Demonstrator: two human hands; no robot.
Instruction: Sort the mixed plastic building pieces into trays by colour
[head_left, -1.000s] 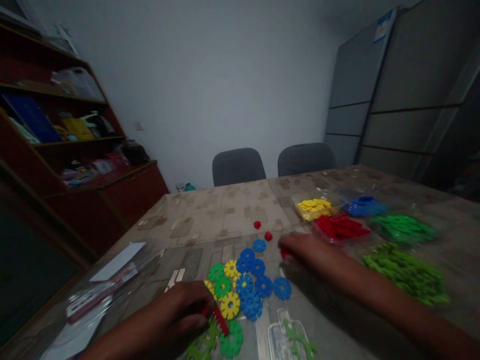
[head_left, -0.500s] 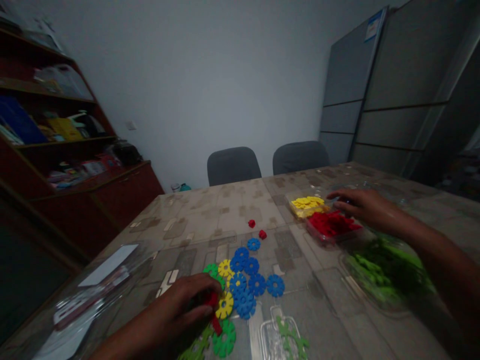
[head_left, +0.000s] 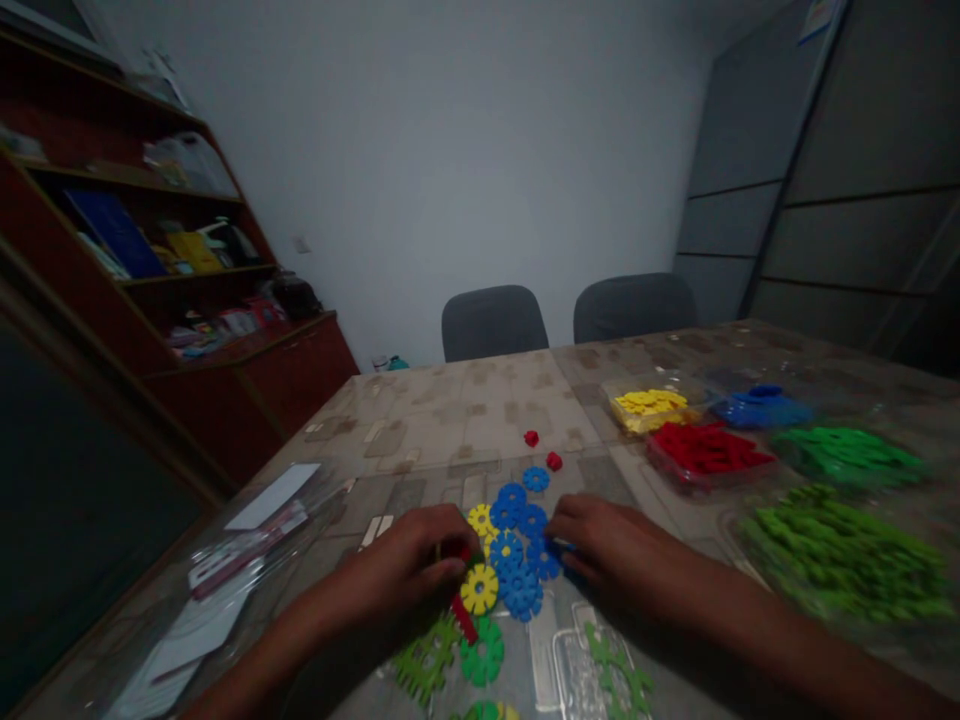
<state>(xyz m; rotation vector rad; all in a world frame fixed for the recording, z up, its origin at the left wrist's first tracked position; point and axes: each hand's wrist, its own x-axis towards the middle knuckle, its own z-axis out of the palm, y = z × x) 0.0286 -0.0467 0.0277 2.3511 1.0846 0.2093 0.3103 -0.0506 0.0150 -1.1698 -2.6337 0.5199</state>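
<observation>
Flat notched plastic discs, a building toy, lie joined or overlapping before me: blue discs (head_left: pixel 520 585), yellow discs (head_left: pixel 479 589) and a green disc (head_left: pixel 482 651). My left hand (head_left: pixel 424 550) curls at their left side, closed around a red plastic piece (head_left: pixel 463 617) that shows below the fingers. At the right edge of the blue discs is my right hand (head_left: pixel 600 540), its fingers bent into a pinch. Blue shows between its fingertips and thumb, apparently a disc, mostly covered. Light green toothed pieces (head_left: pixel 426 657) lie below my left hand.
On the right stand clear boxes of yellow (head_left: pixel 651 402), red (head_left: pixel 709 448), blue (head_left: pixel 763 407), green (head_left: pixel 851 455) and light green pieces (head_left: pixel 847 555). Two small red pieces (head_left: pixel 554 461) lie ahead. Plastic-wrapped cards (head_left: pixel 247 555) are at left; chairs (head_left: pixel 495 322) stand behind the table.
My right hand has come from above the boxes at the right to the blue discs. My left hand keeps hold of the red piece. The view has turned slightly left.
</observation>
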